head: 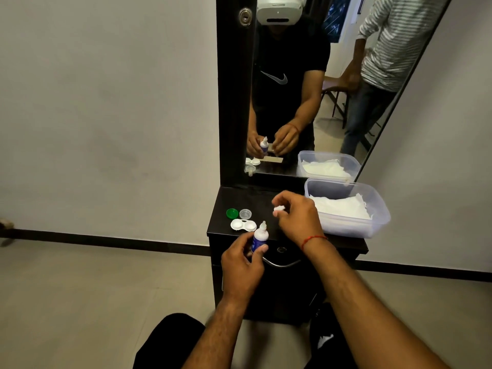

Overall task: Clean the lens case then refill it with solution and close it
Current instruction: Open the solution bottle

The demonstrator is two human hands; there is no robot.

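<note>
Two lids, one green point(232, 213) and one clear point(245, 214), are set on the black dresser point(343, 242) just behind the open white case point(243, 225). An uncapped bottle point(259, 237) is gripped upright by the left hand point(243, 267), just in front of the case. A small white cap point(279, 208) is pinched by the right hand point(298, 218). A tub point(378, 209) of tissues point(342, 207) is placed at the right.

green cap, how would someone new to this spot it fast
Start at the black dresser top below the mirror. On its left side, behind the open white lens case, sit two loose caps; the green cap is the left one, beside the clear cap.
</note>
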